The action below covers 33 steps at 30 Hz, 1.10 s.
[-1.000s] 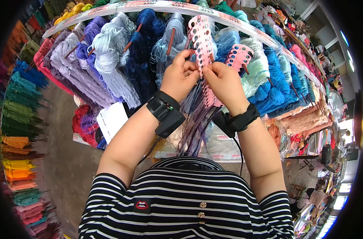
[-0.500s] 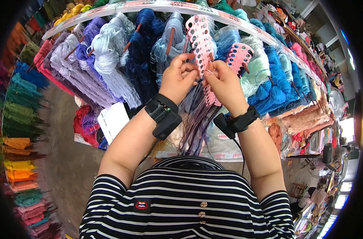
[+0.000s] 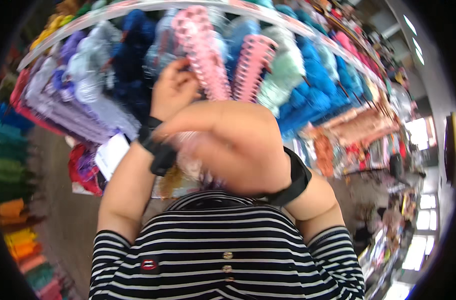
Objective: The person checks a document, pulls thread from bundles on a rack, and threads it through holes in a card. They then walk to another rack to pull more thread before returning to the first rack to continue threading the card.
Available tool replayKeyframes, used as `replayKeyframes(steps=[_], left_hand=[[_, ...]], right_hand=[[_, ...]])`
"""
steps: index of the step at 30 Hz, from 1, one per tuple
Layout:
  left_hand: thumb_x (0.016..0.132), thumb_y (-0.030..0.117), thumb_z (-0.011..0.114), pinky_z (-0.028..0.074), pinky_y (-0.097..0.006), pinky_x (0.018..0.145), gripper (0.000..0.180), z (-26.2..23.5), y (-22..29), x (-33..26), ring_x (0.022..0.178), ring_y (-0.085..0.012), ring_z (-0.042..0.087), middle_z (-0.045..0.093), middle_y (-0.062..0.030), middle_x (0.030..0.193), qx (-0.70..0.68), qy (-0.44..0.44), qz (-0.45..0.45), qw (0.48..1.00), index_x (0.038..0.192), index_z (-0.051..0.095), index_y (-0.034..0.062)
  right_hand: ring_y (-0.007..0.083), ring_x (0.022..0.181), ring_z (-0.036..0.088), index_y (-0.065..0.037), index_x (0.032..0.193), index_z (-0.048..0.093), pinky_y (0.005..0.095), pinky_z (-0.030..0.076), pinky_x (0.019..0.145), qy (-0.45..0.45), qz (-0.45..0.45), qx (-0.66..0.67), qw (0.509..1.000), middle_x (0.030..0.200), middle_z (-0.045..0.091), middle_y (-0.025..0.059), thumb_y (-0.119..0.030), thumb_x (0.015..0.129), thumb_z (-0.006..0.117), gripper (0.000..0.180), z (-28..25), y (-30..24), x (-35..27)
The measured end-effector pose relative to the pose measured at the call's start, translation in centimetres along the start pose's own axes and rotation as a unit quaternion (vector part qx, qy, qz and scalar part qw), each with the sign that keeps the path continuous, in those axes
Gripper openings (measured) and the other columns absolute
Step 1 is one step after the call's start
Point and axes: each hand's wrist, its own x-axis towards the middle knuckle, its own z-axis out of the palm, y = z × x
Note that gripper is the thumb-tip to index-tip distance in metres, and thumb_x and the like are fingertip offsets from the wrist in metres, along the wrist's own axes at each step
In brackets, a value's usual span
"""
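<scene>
Two pink strips full of round holes lie over the hanging yarn: a longer perforated strip [image 3: 200, 47] and a shorter strip [image 3: 253, 65] to its right. My left hand [image 3: 175, 87] is at the longer strip's left edge, its fingers bent and closed on that edge. Blurred by motion, my right hand [image 3: 228, 145] crosses in front of my body toward my left wrist. Its fingers are smeared, so whether it holds anything does not show. The right forearm and hand hide the strips' lower ends and most of the dark purple threads below them.
Yarn skeins hang in a row: lilac [image 3: 63, 110], navy [image 3: 133, 60], pale green [image 3: 283, 65] and bright blue [image 3: 318, 75]. A white rail [image 3: 123, 7] curves behind them. A white paper sheet [image 3: 112, 155] lies lower left, beside a red yarn bundle [image 3: 83, 167].
My right hand has left the longer strip and swung down and left across my body. My left hand stays by that strip. The whole view has shifted, moving the scene left.
</scene>
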Motion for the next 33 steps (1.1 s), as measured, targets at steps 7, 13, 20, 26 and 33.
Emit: replayKeyframes(steps=[7,13,20,26,33], left_hand=[[0.091,0.002,0.056,0.051,-0.023,0.069,0.047,0.3,0.3,0.6,0.085,-0.0113,0.061,0.063,-0.0073,0.099,0.014,-0.016,0.021,1.0,0.134,0.036,0.0011],[0.089,-0.001,0.057,0.051,-0.024,0.069,0.046,0.7,0.0,0.4,0.086,-0.0107,0.061,0.062,-0.0064,0.1,0.003,-0.008,0.023,1.0,0.132,0.039,0.0],[0.087,-0.003,0.058,0.05,-0.022,0.071,0.047,0.5,-0.2,-0.1,0.088,-0.0106,0.062,0.063,-0.0071,0.1,-0.04,-0.018,0.026,0.999,0.131,0.042,0.0018],[0.088,-0.001,0.057,0.049,-0.021,0.069,0.044,1.1,1.2,-0.2,0.083,-0.0086,0.061,0.063,-0.0056,0.095,-0.025,-0.022,0.006,0.999,0.129,0.041,0.0013],[0.088,0.0,0.058,0.049,-0.021,0.068,0.045,0.5,1.3,-0.1,0.083,-0.009,0.061,0.064,-0.0071,0.097,-0.032,-0.009,-0.014,0.999,0.13,0.042,0.003]], right_hand=[[0.0236,0.067,0.062,-0.007,0.089,0.062,0.032,0.047,0.056,-0.105,-0.164,0.071,0.978,0.077,0.062,0.006,-0.008,0.077,0.064,0.013,-2.1,-6.8,0.6],[0.0228,0.062,0.058,-0.008,0.081,0.057,0.0324,0.044,0.051,-0.17,-0.184,0.163,0.954,0.071,0.057,0.0048,-0.012,0.074,0.065,0.011,-0.3,-6.5,0.9],[0.0061,0.066,0.056,-0.005,0.11,0.053,0.0212,0.044,0.06,-0.011,0.246,0.03,0.969,0.073,0.057,0.0014,-0.004,0.088,0.057,0.022,-1.6,3.7,-1.8],[0.0083,0.062,0.055,-0.004,0.108,0.049,0.0245,0.042,0.057,0.05,0.269,0.06,0.96,0.067,0.058,0.0011,-0.005,0.092,0.054,0.017,-2.5,11.3,-2.6],[0.0083,0.065,0.055,-0.003,0.108,0.046,0.0251,0.043,0.059,0.052,0.249,0.074,0.964,0.07,0.058,0.0019,-0.006,0.093,0.054,0.017,-1.7,12.4,-1.7]])
